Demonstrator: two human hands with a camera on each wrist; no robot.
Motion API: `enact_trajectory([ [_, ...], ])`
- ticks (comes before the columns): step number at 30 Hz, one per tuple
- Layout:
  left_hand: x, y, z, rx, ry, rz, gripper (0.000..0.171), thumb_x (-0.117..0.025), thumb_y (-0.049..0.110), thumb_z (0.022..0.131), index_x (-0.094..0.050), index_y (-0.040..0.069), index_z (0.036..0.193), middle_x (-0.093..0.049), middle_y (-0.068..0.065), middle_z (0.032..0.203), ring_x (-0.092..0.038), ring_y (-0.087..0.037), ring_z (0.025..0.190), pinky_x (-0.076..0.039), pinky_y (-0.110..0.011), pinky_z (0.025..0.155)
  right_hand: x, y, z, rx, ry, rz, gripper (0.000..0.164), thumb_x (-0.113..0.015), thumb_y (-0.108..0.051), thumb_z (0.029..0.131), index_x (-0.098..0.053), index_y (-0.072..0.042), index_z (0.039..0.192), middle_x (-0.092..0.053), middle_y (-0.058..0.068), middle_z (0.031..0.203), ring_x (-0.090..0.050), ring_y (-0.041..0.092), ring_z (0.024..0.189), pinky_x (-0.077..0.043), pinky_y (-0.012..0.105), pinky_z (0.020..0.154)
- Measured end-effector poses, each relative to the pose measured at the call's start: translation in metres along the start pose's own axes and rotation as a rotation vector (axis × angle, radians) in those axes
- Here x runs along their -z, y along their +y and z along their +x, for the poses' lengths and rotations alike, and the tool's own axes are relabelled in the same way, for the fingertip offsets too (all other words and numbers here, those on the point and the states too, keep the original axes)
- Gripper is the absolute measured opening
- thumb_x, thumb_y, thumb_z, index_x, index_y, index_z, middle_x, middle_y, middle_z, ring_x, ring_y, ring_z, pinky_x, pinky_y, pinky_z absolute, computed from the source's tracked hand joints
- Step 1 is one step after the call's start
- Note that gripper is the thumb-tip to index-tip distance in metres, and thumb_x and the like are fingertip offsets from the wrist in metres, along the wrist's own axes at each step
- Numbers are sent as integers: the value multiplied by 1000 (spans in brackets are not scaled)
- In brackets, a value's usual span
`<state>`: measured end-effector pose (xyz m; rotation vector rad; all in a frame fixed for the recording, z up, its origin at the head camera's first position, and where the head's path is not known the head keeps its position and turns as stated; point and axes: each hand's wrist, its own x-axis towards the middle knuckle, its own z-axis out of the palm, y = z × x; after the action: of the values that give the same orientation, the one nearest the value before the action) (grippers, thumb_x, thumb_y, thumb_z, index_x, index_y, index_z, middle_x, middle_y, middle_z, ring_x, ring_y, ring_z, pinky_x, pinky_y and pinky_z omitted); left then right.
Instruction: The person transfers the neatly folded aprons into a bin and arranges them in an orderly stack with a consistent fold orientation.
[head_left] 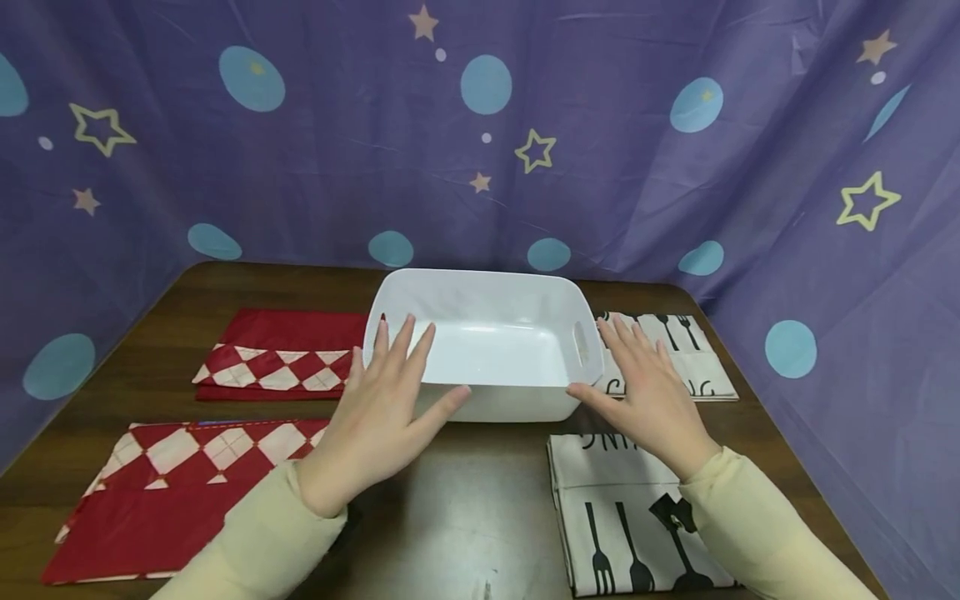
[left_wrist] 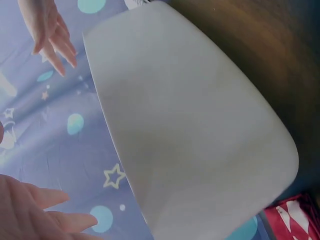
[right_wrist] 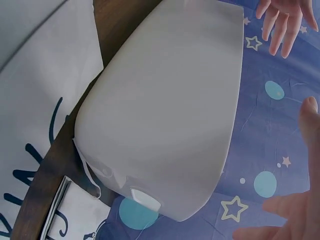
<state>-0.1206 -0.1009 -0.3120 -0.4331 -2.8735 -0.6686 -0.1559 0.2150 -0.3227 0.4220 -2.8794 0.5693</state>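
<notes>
A white plastic storage bin (head_left: 480, 403) with a handle slot in its right end stands at the back middle of the brown table. My left hand (head_left: 386, 412), fingers spread, hovers over the bin's front left corner in the head view. On the other side my right hand (head_left: 648, 392) is held out flat with the thumb apart, near the bin's right end. Both wrist views show the bin's plain front wall (left_wrist: 185, 120) with the fingers raised above its rim. Nothing is held in either hand.
Two folded red cloths with diamond bands lie at the left, one behind (head_left: 288, 325) and one in front (head_left: 172, 533). At the right are two folded white cloths with black cutlery prints, rear (head_left: 705, 379) and front (head_left: 566, 517). A purple patterned curtain (head_left: 600, 167) hangs behind the table.
</notes>
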Motion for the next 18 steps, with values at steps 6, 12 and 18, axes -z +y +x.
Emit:
enact_trajectory([
  [6, -4, 6, -6, -36, 14, -15, 87, -46, 68, 93, -25, 14, 158, -17, -11, 166, -3, -41, 153, -4, -67, 119, 4, 2, -9, -25, -2, 8, 94, -59, -67, 88, -21, -18, 159, -22, 10, 164, -17, 38, 152, -12, 58, 122],
  [12, -7, 12, -10, -61, 24, -39, 87, -47, 68, 93, -26, 15, 158, -17, -8, 166, -5, -40, 153, -5, -67, 119, 8, 5, -16, -43, -20, 10, 94, -58, -67, 88, -22, -17, 159, -27, 13, 162, -20, 41, 150, -17, 61, 120],
  [18, -11, 17, -14, -89, 39, -42, 86, -49, 68, 92, -29, 15, 157, -21, -7, 165, -11, -39, 153, -10, -65, 120, 14, 7, -22, -68, -33, 18, 94, -59, -66, 89, -22, -17, 159, -30, 15, 161, -24, 45, 148, -23, 66, 115],
])
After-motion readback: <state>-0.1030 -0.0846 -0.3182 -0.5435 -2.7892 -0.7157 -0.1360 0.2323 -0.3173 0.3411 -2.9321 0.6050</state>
